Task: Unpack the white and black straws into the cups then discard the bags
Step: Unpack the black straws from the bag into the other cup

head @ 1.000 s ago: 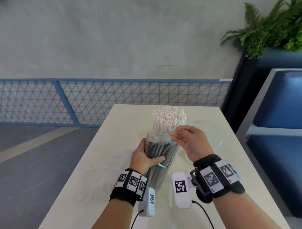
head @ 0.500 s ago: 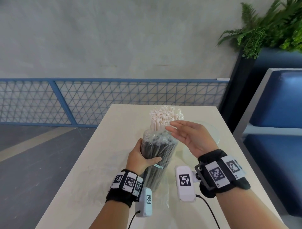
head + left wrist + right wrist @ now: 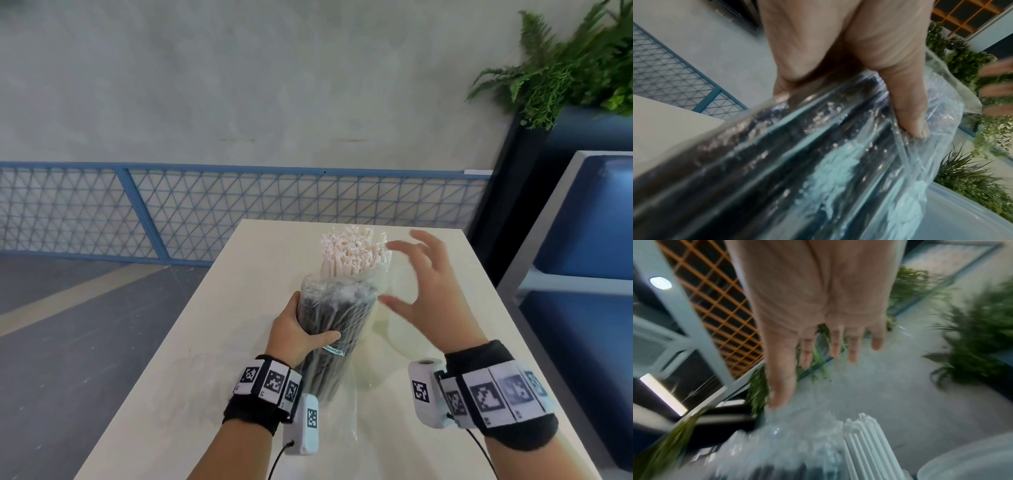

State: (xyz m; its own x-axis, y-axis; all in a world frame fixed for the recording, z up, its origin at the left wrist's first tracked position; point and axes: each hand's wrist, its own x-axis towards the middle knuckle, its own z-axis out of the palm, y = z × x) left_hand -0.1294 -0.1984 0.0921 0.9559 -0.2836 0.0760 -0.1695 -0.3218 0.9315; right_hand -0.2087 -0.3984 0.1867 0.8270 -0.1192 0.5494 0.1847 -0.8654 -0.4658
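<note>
The left hand grips the bag of black straws upright on the table. Behind that grip stand the white straws. Right of them, the right hand hovers, fingers spread, holding nothing.

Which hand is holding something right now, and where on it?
Left hand grips the bag of black straws around its middle. Right hand is open, holding nothing.

1. The right hand fills the upper middle, fingers spread and straight, holding nothing.
2. White straws stand low and right of centre.
3. A crinkled clear bag lies left of them, blurred.
4. Green plants spread at far right.
</note>
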